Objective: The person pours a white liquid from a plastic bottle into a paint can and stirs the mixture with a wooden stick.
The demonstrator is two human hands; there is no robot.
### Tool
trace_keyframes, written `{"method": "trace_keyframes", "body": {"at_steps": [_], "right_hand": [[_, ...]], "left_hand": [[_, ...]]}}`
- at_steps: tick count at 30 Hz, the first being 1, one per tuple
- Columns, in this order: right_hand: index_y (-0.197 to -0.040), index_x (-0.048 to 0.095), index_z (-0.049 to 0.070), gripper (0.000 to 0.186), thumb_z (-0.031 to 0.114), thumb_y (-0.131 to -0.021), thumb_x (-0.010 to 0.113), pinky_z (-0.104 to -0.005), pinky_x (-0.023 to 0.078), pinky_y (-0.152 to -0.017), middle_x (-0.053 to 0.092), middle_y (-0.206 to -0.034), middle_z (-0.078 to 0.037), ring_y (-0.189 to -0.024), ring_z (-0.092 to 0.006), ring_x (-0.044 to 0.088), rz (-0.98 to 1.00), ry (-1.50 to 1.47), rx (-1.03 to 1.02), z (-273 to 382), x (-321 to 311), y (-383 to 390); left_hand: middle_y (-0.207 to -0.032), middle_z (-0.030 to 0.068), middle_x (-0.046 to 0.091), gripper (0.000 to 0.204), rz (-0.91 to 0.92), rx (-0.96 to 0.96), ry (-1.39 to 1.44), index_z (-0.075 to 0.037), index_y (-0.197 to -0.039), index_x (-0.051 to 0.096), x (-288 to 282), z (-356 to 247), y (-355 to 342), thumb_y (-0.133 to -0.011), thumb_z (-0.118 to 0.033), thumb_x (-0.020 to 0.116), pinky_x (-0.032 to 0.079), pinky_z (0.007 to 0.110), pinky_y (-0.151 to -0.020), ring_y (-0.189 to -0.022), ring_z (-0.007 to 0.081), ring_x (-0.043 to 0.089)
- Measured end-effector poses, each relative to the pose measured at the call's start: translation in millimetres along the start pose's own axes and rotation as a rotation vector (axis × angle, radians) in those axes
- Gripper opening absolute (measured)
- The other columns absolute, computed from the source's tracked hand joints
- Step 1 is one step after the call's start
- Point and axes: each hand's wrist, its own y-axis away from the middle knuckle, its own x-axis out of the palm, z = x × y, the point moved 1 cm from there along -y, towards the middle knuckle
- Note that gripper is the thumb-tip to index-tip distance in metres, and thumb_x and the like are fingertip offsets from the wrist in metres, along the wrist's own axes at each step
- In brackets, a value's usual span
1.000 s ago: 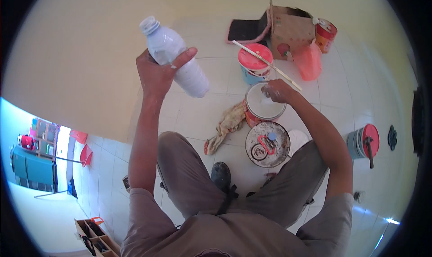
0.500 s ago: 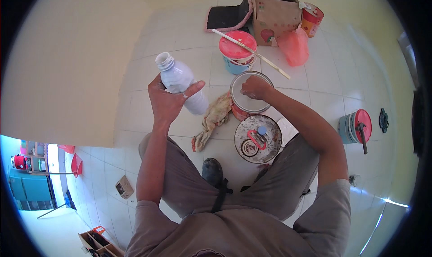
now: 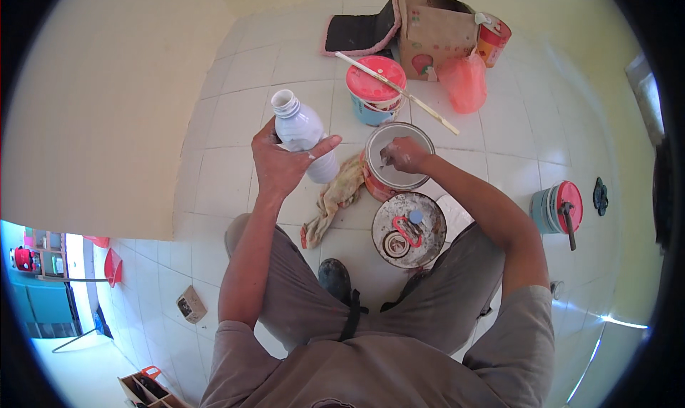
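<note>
My left hand (image 3: 280, 164) is wrapped round an uncapped white plastic bottle (image 3: 305, 128), held tilted with its mouth up and away from me. White smears show on that hand. Over the mouth of a round red can (image 3: 379, 188), which has pale grey-white inside, is my right hand (image 3: 407, 155). Its fingers are bent together and point down; what they hold, if anything, is not clear. Just nearer to me stands a stained metal tin (image 3: 385, 212) with a pink-red handle (image 3: 404, 229) and a blue cap (image 3: 416, 216) on top. A crumpled dirty cloth (image 3: 341, 192) lies beside the can.
Farther off stands a red-lidded bucket (image 3: 377, 79) with a long pale stick (image 3: 421, 105) across it. Behind are a cardboard box (image 3: 439, 40), a pink plastic bag (image 3: 464, 85) and an orange-red can (image 3: 494, 40). At right, a hammer (image 3: 568, 219) rests on another bucket (image 3: 546, 209). A wall (image 3: 107, 122) rises at left.
My right hand has turned, its fingers now pointing down over the can. The left hand and bottle appear slightly farther right. The whole view has shifted a little.
</note>
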Motion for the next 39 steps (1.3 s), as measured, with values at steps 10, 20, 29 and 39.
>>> {"method": "trace_keyframes", "body": {"at_steps": [10,20,29,39], "right_hand": [[-0.094,0.076,0.008,0.017,0.014,-0.078,0.078,-0.0471,0.055,-0.081,0.073,-0.09,-0.014,-0.092,-0.0348,0.071,0.009,-0.131,0.069,-12.8,-51.0,21.4],[-0.094,0.075,0.005,0.016,0.012,-0.079,0.076,-0.0451,0.054,-0.078,0.074,-0.09,-0.016,-0.086,-0.0353,0.07,-0.12,-0.15,0.11,0.3,-101.6,35.7],[-0.095,0.074,0.002,0.014,0.008,-0.083,0.076,-0.0384,0.052,-0.072,0.071,-0.082,-0.015,-0.073,-0.026,0.065,-0.202,-0.204,0.233,41.4,-190.3,59.9],[-0.093,0.073,-0.003,0.012,0.005,-0.086,0.077,-0.0308,0.045,-0.064,0.065,-0.073,-0.005,-0.066,-0.0104,0.053,-0.263,-0.448,0.269,60.0,-204.3,64.3]], "left_hand": [[-0.1,0.0111,0.077,0.057,0.063,0.039,-0.058,-0.003,-0.11,0.07,6.3,5.4,-1.6,-0.066,-0.028,0.096,0.061,0.04,-0.086,-0.094,0.022,0.075],[-0.1,0.0123,0.078,0.059,0.072,0.04,-0.082,-0.004,-0.111,0.07,6.6,0.9,0.1,-0.065,-0.031,0.096,0.061,0.039,-0.085,-0.092,0.0233,0.076],[-0.103,0.0139,0.077,0.066,0.124,0.048,-0.35,-0.004,-0.115,0.071,18.0,11.0,1.7,-0.063,-0.037,0.095,0.06,0.039,-0.086,-0.094,0.0243,0.076],[-0.101,0.0137,0.077,0.065,0.091,0.076,-0.305,-0.004,-0.112,0.071,10.8,-1.1,1.7,-0.062,-0.037,0.095,0.061,0.04,-0.086,-0.092,0.0254,0.076]]}}
